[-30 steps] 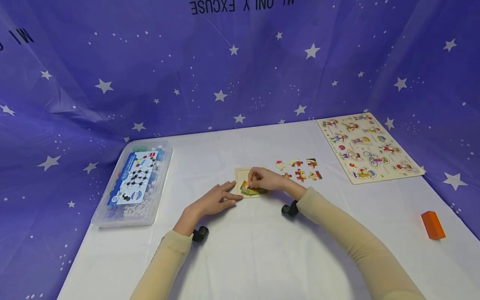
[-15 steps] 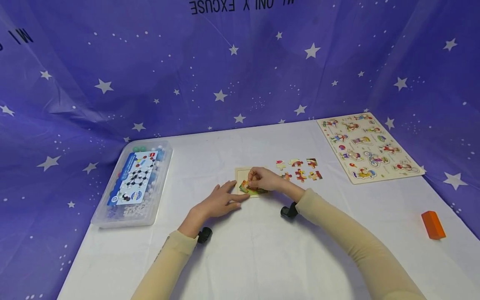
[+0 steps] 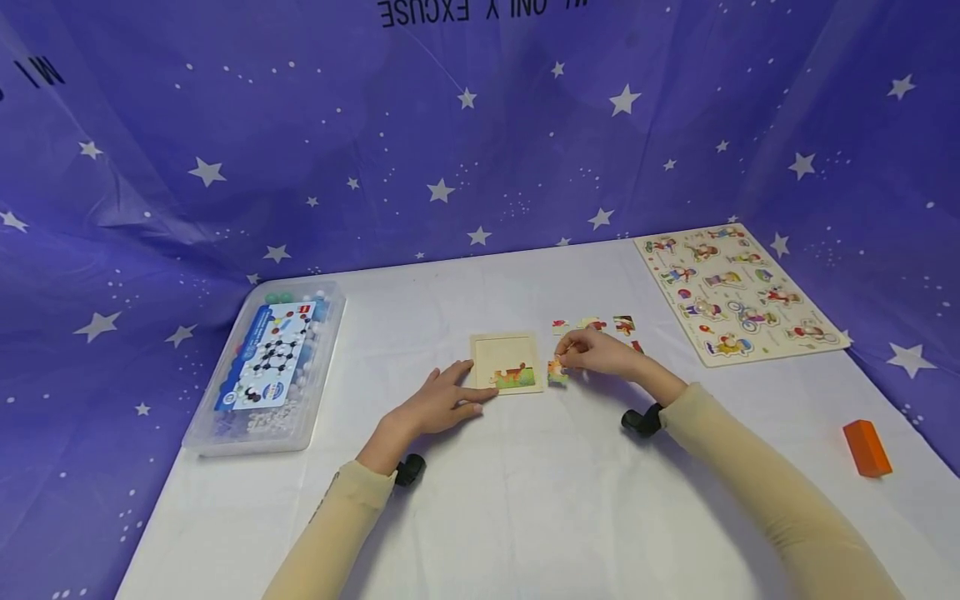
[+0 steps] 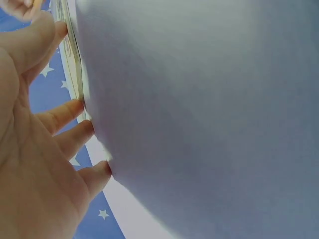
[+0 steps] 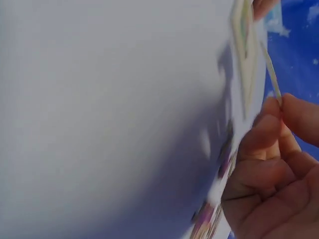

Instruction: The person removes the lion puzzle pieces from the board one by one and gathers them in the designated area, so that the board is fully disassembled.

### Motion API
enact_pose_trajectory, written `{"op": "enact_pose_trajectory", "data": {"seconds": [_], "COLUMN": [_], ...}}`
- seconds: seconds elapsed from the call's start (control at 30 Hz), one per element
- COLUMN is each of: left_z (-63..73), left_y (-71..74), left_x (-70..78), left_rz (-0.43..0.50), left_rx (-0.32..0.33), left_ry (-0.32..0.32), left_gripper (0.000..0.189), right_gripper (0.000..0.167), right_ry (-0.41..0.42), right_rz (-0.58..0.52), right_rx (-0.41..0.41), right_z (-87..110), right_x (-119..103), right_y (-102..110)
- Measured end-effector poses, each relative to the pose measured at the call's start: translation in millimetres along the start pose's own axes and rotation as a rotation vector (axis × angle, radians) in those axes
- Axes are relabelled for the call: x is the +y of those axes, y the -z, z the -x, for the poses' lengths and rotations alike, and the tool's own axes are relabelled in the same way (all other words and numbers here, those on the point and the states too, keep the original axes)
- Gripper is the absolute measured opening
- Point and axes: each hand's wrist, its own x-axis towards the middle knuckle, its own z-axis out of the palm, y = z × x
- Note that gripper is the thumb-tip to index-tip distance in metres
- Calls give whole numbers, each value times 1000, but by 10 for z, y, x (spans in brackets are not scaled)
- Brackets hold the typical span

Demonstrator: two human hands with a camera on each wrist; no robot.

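Observation:
My right hand (image 3: pixel 596 353) pinches a jigsaw piece (image 3: pixel 557 372) with green and orange on it, just to the right of the square wooden puzzle tray (image 3: pixel 506 337). Edge-on in the right wrist view, that piece (image 5: pixel 272 74) is a thin strip between thumb and forefinger. My left hand (image 3: pixel 438 403) lies with spread fingers at the tray's left and near edges, its fingertips right at the rim. Inside the tray, joined pieces (image 3: pixel 513 377) line the near side. Several loose jigsaw pieces (image 3: pixel 624 325) lie beyond my right hand, some hidden by it.
A clear plastic box (image 3: pixel 322 367) with a molecule label stands at the left. At the back right lies a large wooden peg puzzle board (image 3: pixel 720 300). An orange block (image 3: pixel 867 448) sits near the right edge. A purple starry curtain (image 3: pixel 390 125) hangs behind the white table (image 3: pixel 525 500).
My right hand has moved right, out of the tray, carrying the jigsaw piece, so the tray's inside shows. My left hand first slid slightly right along the near rim, then stayed.

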Motion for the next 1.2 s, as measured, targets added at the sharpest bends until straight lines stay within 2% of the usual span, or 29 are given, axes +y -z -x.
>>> {"op": "enact_pose_trajectory", "data": {"seconds": [0.17,0.27,0.37,0.57,0.7,0.93,1.07,1.2], "left_z": [8,13,18,12,13,18,18,15], "left_y": [3,7,13,17,16,18,19,20], "left_x": [-13,-13,-9,-11,-14,-15,-16,-20], "left_rz": [2,-4,-7,-10,-13,-3,10,15], "left_rx": [-2,-3,-1,-2,-2,-15,-13,-4], "left_ry": [11,15,13,5,-1,0,-10,-21], "left_gripper": [37,37,37,37,37,36,36,35], "right_gripper": [14,17,18,15,13,36,38,35], "right_ry": [13,38,45,43,87,198,229,229], "right_rz": [202,336,412,472,458,539,602,616], "right_rx": [40,80,110,131,110,6,-8,-5], "right_z": [132,153,150,104,-26,-259,-314,-327], "right_x": [135,167,158,31,-128,-395,-438,-416], "right_y": [50,32,11,-53,-200,-542,-649,-681]}}
